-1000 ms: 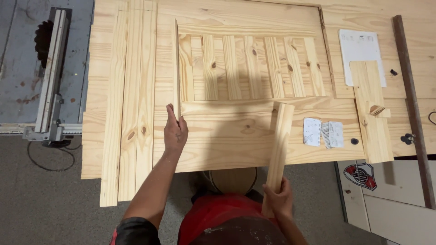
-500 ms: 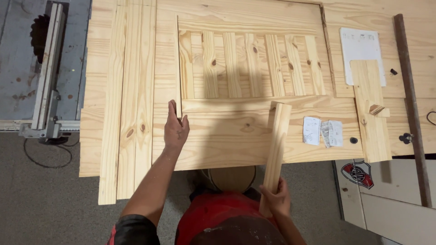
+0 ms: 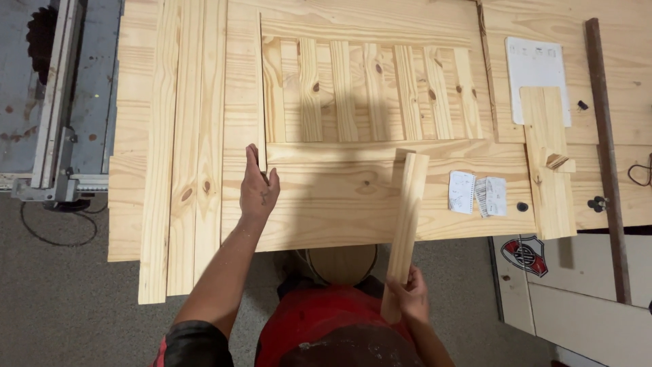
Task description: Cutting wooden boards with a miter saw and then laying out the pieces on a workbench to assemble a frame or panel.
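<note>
While the person leans over the desk [image 3: 584, 136], this is how things lie:

Left hand [image 3: 258, 190]: flat and released, palm down on the wide board [image 3: 353, 204], fingertips against the lower end of the frame's upright side strip [image 3: 261, 95], seemingly to steady that corner.

Right hand [image 3: 411, 295]: its grip is clenched round the near end of a loose slat [image 3: 405, 228].

Slat: slanting away from that grip, far end resting on the board just below the frame's bottom rail [image 3: 373, 151], probably being lined up.

Frame: beyond both hands, seven upright slats [image 3: 377, 92] spaced side by side.

Right of the slat: two paper slips [image 3: 477, 195], a short board [image 3: 549, 163] carrying a small wood block [image 3: 558, 162].

Containers: none in view.
</note>
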